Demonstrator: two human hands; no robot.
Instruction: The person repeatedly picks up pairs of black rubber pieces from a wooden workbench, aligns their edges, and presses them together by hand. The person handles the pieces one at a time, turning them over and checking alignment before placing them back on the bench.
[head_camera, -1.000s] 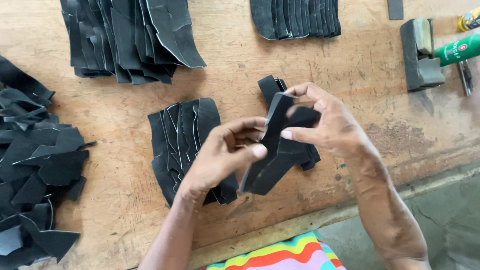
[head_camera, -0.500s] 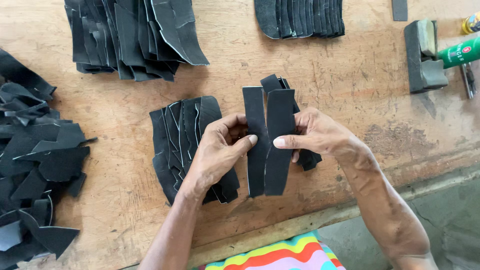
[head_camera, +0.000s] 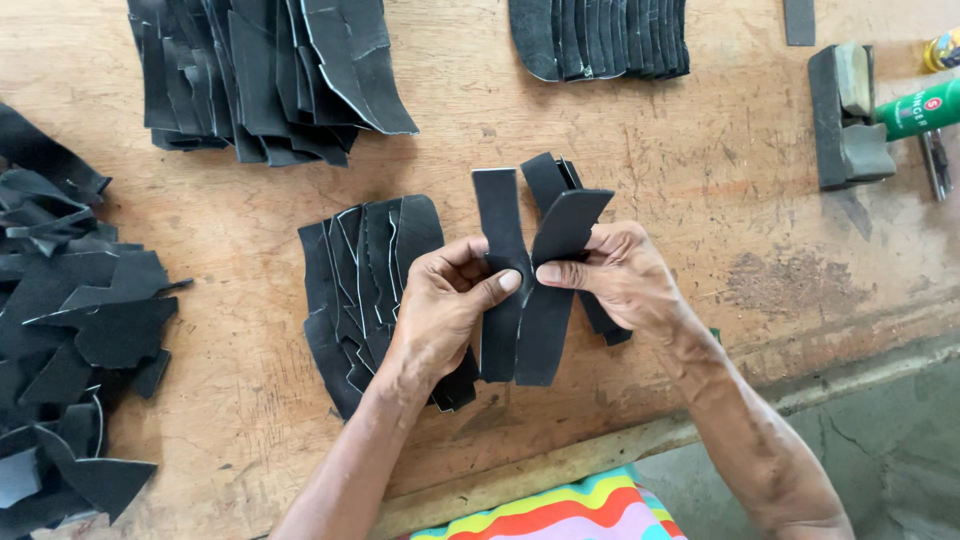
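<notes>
The left hand and right hand are both pinching two long black rubber strips, holding them side by side above the scuffed wooden table, beside a fanned stack of black rubber pieces.

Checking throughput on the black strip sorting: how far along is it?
Looks done: fanned stacks of black pieces at top left, top centre and mid-table. In hand: the left hand and right hand pinch two black strips side by side above the wooden table. Probably left: the loose heap of black offcuts at the left edge.
</notes>
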